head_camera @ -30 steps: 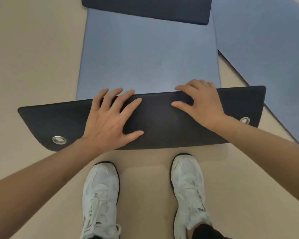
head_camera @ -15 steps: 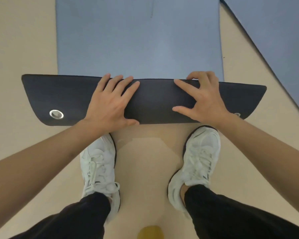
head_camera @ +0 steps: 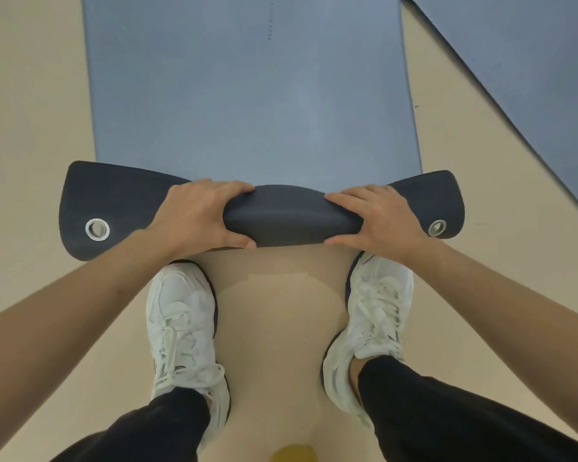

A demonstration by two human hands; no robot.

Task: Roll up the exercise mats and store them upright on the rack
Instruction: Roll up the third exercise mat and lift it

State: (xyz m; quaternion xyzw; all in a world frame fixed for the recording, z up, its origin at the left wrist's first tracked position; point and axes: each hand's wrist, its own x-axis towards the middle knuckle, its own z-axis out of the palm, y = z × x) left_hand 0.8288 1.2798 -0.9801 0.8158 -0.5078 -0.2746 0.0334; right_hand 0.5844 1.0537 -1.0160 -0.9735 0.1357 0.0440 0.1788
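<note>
Exercise mat, blue-grey foam with charcoal underside (head_camera: 247,95): flat on beige floor (head_camera: 30,95), running from centre toward 12 o'clock. Near end is turned over in a loose first curl, charcoal side out. Left hand (head_camera: 197,215): fingers wrapped over the curl, thumb beneath, gripping it at 9 o'clock of its middle. Right hand (head_camera: 381,218): same grip at 3 o'clock. Silver metal eyelets (head_camera: 97,229): one in each outer corner of the turned end. Second blue-grey mat (head_camera: 531,61): flat, 2 o'clock. White lace-up trainers (head_camera: 181,315): 6 o'clock, just beside the curl.

White sneakers (head_camera: 181,315) on beige floor (head_camera: 30,95) — black trousers (head_camera: 447,411), yellow patch (head_camera: 292,453) at bottom edge.
</note>
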